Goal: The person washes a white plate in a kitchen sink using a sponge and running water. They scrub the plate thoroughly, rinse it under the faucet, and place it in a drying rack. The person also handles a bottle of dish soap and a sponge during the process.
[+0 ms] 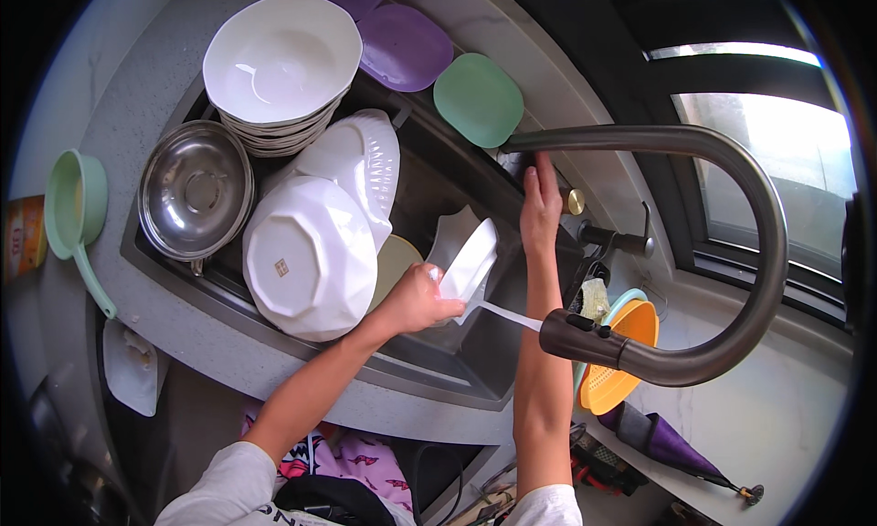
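My left hand (419, 300) grips a small white dish (471, 260) tilted on edge over the dark sink (479, 361). Water streams onto it from the spray head of a dark metal faucet (582, 339). At the faucet's base, my right hand (541, 204) reaches with fingers extended; their tips are partly hidden, and no held object shows. Behind the small dish, another white angular dish (449, 231) stands in the sink, near a pale yellow round item (397, 262). Beside my left hand a large white faceted bowl (312, 259) lies upside down against a white ribbed dish (370, 163).
Stacked white bowls (282, 60) and metal bowls (196, 190) occupy the sink's left end. Purple (405, 47) and green dishes (478, 101) line the back edge. A green ladle (77, 204) lies left; an orange strainer (620, 382) and purple umbrella (658, 437) are right.
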`<state>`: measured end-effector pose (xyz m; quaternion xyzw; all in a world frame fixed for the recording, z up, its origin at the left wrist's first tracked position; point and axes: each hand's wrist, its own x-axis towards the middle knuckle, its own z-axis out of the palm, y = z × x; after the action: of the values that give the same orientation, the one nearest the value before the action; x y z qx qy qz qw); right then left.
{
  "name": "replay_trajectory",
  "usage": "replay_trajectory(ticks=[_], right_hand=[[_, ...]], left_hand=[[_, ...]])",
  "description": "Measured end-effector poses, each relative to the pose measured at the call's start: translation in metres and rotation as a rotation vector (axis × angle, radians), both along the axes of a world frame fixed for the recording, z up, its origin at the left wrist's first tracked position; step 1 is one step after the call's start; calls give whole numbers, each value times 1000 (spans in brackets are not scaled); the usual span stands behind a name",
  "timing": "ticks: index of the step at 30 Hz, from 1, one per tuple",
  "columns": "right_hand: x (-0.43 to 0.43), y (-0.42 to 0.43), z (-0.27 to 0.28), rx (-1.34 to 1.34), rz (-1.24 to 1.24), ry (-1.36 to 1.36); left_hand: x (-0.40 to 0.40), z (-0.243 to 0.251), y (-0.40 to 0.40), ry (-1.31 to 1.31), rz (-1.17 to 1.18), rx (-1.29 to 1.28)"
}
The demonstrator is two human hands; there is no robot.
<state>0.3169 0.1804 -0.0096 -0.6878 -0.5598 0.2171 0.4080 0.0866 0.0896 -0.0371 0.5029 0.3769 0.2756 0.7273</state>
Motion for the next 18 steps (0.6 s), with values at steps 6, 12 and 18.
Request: replay_trajectory(ticks=[6,12,18], right_hand=[[-9,-20,-2,-39,25,231],[-14,-3,-6,-6,177,-707],[-8,-23,16,-85,119,-203]], left_hand=[[-7,8,7,-38,-32,-91],[2,-1,-1,-136,-18,-171],[-4,6,3,16,-75,-99]])
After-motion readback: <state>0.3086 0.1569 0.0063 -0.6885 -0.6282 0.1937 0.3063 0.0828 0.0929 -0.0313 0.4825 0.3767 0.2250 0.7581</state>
